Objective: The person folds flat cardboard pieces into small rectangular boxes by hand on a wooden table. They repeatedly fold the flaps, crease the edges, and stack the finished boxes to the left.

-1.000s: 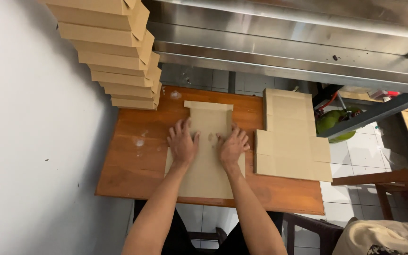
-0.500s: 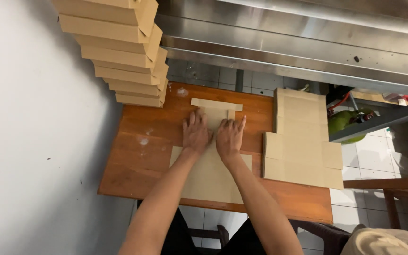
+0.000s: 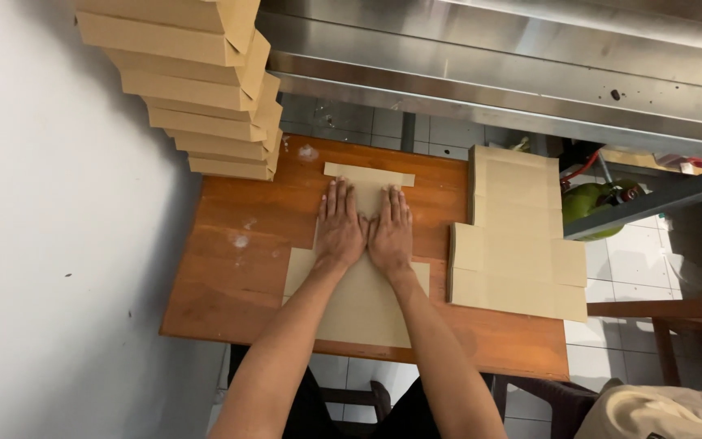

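Pressing flat at frame centre: left hand [image 3: 340,230] and right hand [image 3: 391,233], fingers spread open, gripping nothing, on unfolded cardboard box blank [image 3: 359,297]. Stacked blanks [image 3: 513,240] right; folded boxes [image 3: 197,97] upper left, on wooden table [image 3: 237,268]

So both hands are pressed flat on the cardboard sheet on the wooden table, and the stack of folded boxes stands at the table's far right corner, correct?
Not quite. The stack of folded boxes stands at the far left corner, against the wall, as the head view shows. The rest holds: the left hand and right hand lie flat, side by side, on the cardboard sheet on the wooden table.
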